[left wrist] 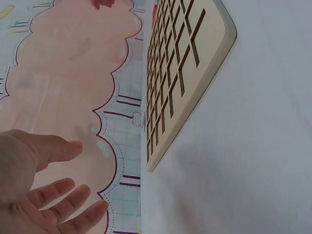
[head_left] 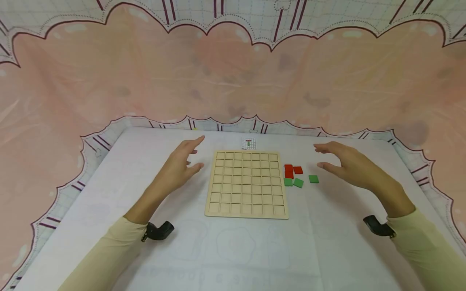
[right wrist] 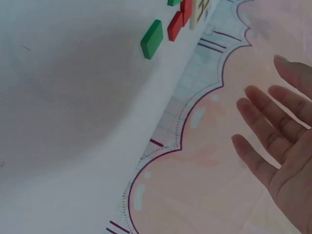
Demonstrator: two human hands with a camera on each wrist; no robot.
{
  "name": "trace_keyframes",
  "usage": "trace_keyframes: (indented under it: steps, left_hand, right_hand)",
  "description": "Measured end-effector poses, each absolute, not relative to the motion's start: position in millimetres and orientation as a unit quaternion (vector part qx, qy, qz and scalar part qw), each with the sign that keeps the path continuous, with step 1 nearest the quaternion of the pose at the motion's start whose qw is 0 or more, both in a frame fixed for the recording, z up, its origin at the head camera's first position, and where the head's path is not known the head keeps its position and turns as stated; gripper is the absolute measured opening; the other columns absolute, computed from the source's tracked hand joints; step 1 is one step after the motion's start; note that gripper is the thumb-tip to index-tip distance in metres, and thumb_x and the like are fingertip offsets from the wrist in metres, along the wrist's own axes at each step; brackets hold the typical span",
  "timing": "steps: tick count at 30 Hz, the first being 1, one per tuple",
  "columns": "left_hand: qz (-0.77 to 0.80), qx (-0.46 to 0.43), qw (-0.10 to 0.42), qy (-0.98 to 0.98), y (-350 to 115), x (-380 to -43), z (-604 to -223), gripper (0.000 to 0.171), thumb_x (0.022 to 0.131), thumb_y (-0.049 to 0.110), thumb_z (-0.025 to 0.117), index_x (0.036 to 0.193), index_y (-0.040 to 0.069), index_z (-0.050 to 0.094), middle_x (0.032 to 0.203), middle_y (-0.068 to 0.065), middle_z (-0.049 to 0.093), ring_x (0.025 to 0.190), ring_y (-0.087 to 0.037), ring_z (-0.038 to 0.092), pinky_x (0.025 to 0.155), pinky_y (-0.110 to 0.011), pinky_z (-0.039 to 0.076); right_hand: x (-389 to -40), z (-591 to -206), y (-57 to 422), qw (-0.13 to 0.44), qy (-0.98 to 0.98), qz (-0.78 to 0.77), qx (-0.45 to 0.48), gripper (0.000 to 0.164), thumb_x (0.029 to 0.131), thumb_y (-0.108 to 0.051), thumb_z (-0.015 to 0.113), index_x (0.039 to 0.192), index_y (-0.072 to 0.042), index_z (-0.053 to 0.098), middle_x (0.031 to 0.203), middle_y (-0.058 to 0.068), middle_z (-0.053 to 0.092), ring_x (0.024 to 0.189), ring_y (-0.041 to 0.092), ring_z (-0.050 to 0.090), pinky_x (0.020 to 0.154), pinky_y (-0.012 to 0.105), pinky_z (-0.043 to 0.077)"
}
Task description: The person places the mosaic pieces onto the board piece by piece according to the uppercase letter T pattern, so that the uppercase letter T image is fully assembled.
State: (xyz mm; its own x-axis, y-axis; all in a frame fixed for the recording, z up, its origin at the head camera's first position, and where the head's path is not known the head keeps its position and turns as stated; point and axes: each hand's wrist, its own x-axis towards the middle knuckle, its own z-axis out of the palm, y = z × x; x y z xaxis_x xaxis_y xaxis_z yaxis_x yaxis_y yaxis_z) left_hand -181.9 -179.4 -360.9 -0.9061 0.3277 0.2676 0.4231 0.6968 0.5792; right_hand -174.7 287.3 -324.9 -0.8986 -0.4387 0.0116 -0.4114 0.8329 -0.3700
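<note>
A wooden grid board with square recesses lies in the middle of the white table. My left hand hovers off its left side, fingers relaxed, holding nothing. On the other side my right hand hangs over the table with fingers spread and nothing in it. Between board and right hand lie several square tiles: red tiles near the board's right edge, and green tiles just below them. One green tile sits apart, nearest the right hand; the right wrist view shows this green tile too.
Behind the board's far edge is a small printed card with a grid and a red and green pattern. The white table ends at a patterned pink cloth. Dark wrist-worn devices show at both sleeves.
</note>
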Motion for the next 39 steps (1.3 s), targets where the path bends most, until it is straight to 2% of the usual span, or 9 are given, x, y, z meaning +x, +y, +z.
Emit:
trace_keyframes:
  steps: [4,9,14,20,26,32,39]
  left_hand:
    - [-0.355,-0.182,0.03,-0.917,-176.6,-183.4,-364.0,0.082,0.089,-0.001,0.074,0.159,0.015,0.035,0.145,-0.018,0.049,0.12,-0.035,0.061,0.086,-0.046,0.062]
    - [-0.376,-0.154,-0.009,-0.914,-174.1,-184.1,-367.3,0.081,0.088,-0.003,0.073,0.158,0.014,0.036,0.139,-0.022,0.053,0.115,-0.036,0.065,0.088,-0.047,0.061]
    - [-0.386,-0.138,-0.049,-0.911,-172.6,-188.2,-373.3,0.078,0.09,-0.001,0.071,0.158,0.018,0.038,0.138,-0.02,0.055,0.117,-0.036,0.064,0.093,-0.047,0.06]
    - [-0.394,-0.115,-0.09,-0.908,-168.0,-191.8,-381.0,0.078,0.089,-0.001,0.072,0.158,0.014,0.037,0.138,-0.02,0.055,0.117,-0.036,0.064,0.089,-0.043,0.061]
    - [-0.384,-0.102,-0.11,-0.911,-163.5,-194.7,-388.3,0.08,0.088,0.001,0.076,0.157,0.012,0.038,0.136,-0.02,0.056,0.112,-0.031,0.066,0.086,-0.038,0.06]
    - [-0.4,-0.101,-0.126,-0.902,-160.5,-196.9,-391.8,0.082,0.086,0.001,0.077,0.157,0.011,0.038,0.13,-0.021,0.058,0.103,-0.027,0.066,0.076,-0.031,0.059]
    - [-0.42,-0.094,-0.136,-0.892,-156.2,-199.3,-396.7,0.073,0.087,0.0,0.074,0.153,0.007,0.044,0.122,-0.019,0.059,0.093,-0.023,0.064,0.071,-0.028,0.06]
  right_hand:
    - [-181.8,-327.1,288.1,0.049,0.954,-0.199,-0.22,0.057,0.099,-0.024,0.069,0.15,-0.009,0.047,0.134,0.017,0.063,0.129,0.037,0.054,0.105,0.064,0.047]
    - [-188.9,-330.5,289.0,0.06,0.949,-0.215,-0.221,0.054,0.097,-0.017,0.07,0.147,-0.008,0.051,0.128,0.016,0.066,0.123,0.035,0.058,0.105,0.064,0.047]
    - [-195.3,-336.4,291.0,0.068,0.942,-0.234,-0.233,0.048,0.096,-0.011,0.07,0.142,-0.007,0.056,0.123,0.013,0.069,0.118,0.032,0.062,0.105,0.061,0.049]
    - [-203.3,-345.0,292.0,0.093,0.933,-0.253,-0.238,0.046,0.094,-0.006,0.071,0.139,-0.003,0.059,0.121,0.012,0.07,0.114,0.03,0.065,0.105,0.059,0.05]
    - [-209.5,-351.1,292.5,0.126,0.929,-0.258,-0.233,0.042,0.096,-0.008,0.07,0.137,-0.003,0.062,0.118,0.008,0.072,0.114,0.029,0.064,0.105,0.058,0.05]
    - [-214.3,-356.5,292.1,0.141,0.929,-0.253,-0.23,0.04,0.095,-0.008,0.07,0.135,-0.006,0.064,0.116,0.005,0.072,0.113,0.027,0.064,0.106,0.057,0.05]
    - [-218.6,-362.0,287.4,0.153,0.931,-0.245,-0.224,0.039,0.095,-0.009,0.07,0.134,-0.006,0.065,0.113,0.004,0.073,0.112,0.028,0.065,0.102,0.054,0.054]
